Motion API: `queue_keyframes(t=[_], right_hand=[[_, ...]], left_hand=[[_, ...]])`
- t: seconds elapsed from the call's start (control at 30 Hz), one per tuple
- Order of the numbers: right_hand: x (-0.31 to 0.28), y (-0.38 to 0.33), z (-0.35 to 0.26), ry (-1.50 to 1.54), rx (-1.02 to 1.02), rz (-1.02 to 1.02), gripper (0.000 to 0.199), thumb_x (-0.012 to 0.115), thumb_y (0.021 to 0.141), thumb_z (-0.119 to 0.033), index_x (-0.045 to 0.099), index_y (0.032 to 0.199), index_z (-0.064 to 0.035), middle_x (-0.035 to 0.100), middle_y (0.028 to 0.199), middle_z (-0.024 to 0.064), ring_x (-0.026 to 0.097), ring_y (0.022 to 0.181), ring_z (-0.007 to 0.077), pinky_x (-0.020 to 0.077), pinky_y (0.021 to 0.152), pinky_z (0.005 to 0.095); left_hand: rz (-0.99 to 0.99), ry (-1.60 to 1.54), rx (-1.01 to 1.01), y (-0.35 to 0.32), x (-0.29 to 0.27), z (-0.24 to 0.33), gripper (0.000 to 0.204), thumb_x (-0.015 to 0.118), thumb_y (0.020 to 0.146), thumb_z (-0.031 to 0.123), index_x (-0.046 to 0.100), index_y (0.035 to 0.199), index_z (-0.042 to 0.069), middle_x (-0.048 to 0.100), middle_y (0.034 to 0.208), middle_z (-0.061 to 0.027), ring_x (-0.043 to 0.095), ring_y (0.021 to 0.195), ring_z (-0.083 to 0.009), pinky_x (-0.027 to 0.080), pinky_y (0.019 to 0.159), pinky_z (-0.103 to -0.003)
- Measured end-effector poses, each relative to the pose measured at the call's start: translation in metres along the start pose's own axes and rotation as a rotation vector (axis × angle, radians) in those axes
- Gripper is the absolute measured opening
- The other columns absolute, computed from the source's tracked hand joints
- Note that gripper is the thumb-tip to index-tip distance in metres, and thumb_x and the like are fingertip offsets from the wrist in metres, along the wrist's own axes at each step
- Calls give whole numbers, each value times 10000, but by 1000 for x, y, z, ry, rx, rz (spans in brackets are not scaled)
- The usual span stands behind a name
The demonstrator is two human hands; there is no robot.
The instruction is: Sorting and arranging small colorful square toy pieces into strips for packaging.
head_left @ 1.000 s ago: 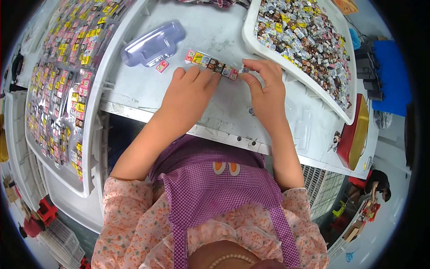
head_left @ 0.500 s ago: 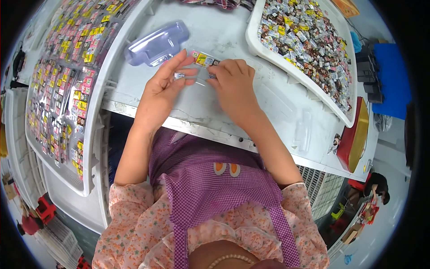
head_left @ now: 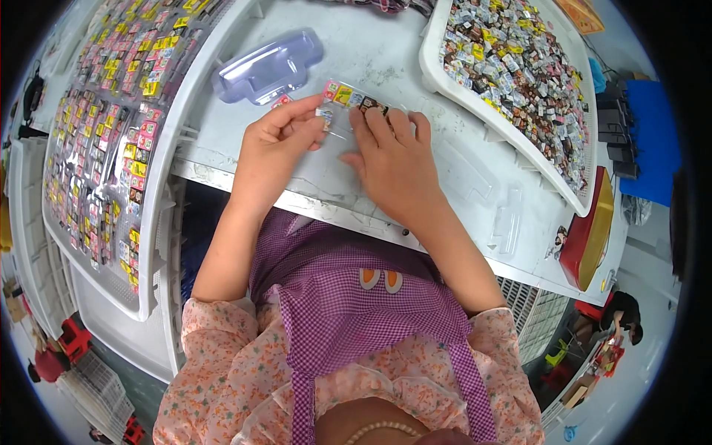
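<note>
Item 1, far left: a long white tray (head_left: 159, 222) carries your filled stock, row on row of small coloured packets (head_left: 111, 148) laid flat in strips. By the look of it, this is the part of the work already done, and it covers most of the tray.

Item 2, upper left of the bench: a clear plastic blister shell (head_left: 267, 68) lies empty on the white worktable (head_left: 222, 141), with one small red-and-pink piece (head_left: 282, 100) just beside its near edge.

Item 3, centre: your left hand (head_left: 274, 144) pinches one tiny packet (head_left: 324, 117) between thumb and forefinger, a narrow closed grip, at the left end of the strip in progress.

Item 4, centre: the strip itself (head_left: 348, 96), a short row of coloured packets in a thin clear holder, lies flat on the table under your fingertips. Only a few places show filled; how many remain open you cannot tell, since your hands cover the rest.

Item 5, just right of centre: your right hand (head_left: 393, 159) lies palm down, fingers spread and pressing the strip to the table. It steadies, and grips nothing.

Item 6, right: more clear empty shells (head_left: 508, 222) lie on the bench, apparently awaiting filling.

Item 7, upper right: a second white tray (head_left: 475, 111) is heaped with loose packets (head_left: 519, 59), unsorted. Judged by that heap, much supply is left.
</note>
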State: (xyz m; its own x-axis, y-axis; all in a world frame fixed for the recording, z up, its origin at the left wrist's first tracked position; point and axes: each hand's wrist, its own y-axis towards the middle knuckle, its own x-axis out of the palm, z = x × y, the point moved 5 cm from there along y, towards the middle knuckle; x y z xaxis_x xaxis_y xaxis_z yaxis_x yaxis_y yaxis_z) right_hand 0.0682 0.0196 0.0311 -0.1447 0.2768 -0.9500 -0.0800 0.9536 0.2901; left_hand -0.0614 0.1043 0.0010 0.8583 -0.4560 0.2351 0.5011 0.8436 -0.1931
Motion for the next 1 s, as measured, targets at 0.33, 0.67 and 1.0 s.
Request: queue_keyframes(t=[0.33, 0.67, 1.0], right_hand=[[12, -11, 8, -24, 23, -35, 661, 592, 810, -443, 473, 1346, -75, 415, 1434, 41, 325, 1339, 257, 196, 1092, 517], [14, -12, 11, 75, -13, -46, 732, 579, 808, -470, 402, 1392, -66, 382, 1460, 85, 267, 1390, 289, 139, 1132, 519], [-18, -13, 40, 404, 133, 121, 581, 531, 938, -320, 351, 1420, -48, 382, 1456, 134, 275, 1383, 314, 147, 1138, 458]], left_hand=[[170, 61, 159, 2, -21, 31, 254, 581, 896, 60, 613, 1141, 6, 610, 893, -26, 586, 795, -101, 483, 733, -217], [183, 1004, 535, -2, -25, 31, 186, 638, 860, 127, 645, 1020, 33, 613, 896, -121, 615, 745, -260, 484, 673, -350], [244, 1281, 573, 0, -6, 26, 113, 634, 850, 99, 621, 918, 10, 612, 884, -145, 616, 780, -326, 489, 672, -383]])
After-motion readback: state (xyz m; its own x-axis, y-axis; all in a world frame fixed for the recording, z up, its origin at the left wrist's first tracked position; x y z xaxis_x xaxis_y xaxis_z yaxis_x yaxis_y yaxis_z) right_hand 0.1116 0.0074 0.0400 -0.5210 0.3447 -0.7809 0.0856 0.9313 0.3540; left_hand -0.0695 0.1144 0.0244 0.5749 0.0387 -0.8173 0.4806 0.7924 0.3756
